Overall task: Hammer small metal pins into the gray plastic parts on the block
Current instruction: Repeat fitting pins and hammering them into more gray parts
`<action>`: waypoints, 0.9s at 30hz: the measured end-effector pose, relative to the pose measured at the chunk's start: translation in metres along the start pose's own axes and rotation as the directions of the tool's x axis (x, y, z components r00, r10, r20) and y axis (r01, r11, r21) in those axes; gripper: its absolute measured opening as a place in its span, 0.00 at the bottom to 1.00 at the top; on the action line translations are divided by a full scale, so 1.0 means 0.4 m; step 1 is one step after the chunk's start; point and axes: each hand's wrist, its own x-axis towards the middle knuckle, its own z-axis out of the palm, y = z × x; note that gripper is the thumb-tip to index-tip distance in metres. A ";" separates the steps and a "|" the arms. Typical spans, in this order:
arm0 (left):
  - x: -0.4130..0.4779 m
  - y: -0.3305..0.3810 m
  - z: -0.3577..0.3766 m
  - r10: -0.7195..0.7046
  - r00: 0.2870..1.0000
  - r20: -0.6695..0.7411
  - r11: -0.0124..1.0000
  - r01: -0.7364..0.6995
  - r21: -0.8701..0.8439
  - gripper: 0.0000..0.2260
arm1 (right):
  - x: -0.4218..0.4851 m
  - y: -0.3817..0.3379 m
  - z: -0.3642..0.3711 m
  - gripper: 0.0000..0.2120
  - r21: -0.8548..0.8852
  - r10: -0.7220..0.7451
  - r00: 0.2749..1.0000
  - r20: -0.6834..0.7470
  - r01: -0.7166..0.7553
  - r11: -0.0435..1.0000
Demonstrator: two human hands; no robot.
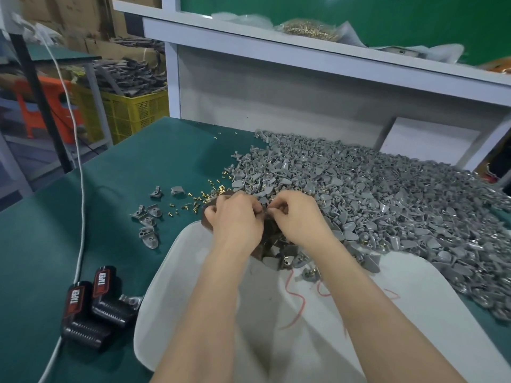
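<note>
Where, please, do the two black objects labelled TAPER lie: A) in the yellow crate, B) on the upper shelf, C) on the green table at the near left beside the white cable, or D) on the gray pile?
C: the black objects lie on the green table beside the white cable.

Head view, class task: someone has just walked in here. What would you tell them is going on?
A person works at a green table. The left hand and right hand meet with curled fingers over a brown block at the near edge of a big heap of gray parts. What the fingers pinch is too small to tell. Brass pins lie scattered left of the block. No hammer is in view.
</note>
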 end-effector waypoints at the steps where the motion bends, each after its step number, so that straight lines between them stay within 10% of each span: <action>1: 0.001 0.000 0.001 -0.002 1.000 0.000 1.000 0.002 0.003 0.05 | 0.001 0.002 0.002 0.05 0.002 0.007 1.000 0.002 -0.007 1.000; 27: 0.003 0.005 0.013 0.066 0.998 -0.009 0.987 -0.064 0.148 0.08 | 0.001 -0.068 -0.010 0.10 -0.498 -0.221 0.971 0.093 0.238 0.834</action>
